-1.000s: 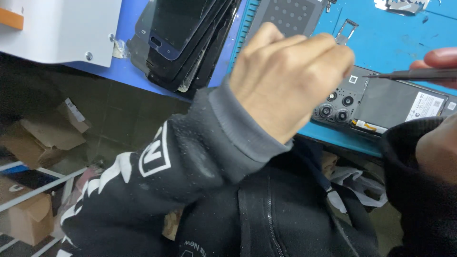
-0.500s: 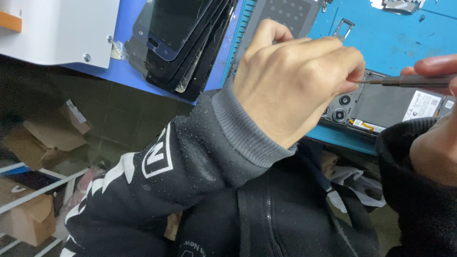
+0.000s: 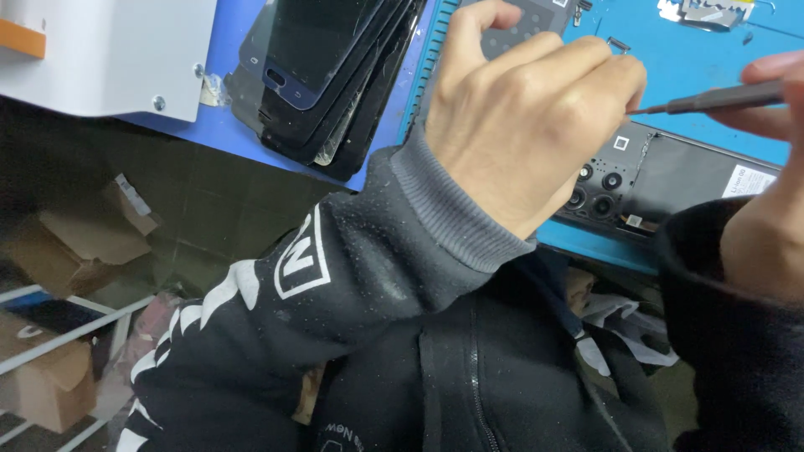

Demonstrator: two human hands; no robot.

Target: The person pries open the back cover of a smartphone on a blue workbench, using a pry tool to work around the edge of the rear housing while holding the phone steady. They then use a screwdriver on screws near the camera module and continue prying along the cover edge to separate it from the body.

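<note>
Left hand (image 3: 528, 134) curled over the opened phone (image 3: 670, 180), grip contents hidden; right hand (image 3: 766, 209) pinched a screwdriver (image 3: 712, 100) tight, above the blue surface (image 3: 670, 50).

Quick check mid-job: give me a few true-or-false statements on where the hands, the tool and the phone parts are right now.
1. The right hand holds a thin dark screwdriver. True.
2. The opened phone lies on a red mat. False: it lies on a blue mat.
3. The left hand is above the phone's camera end. True.
4. The stack of dark phone screens lies right of the phone. False: it lies to the left.
5. The screwdriver tip points toward the left hand. True.
</note>
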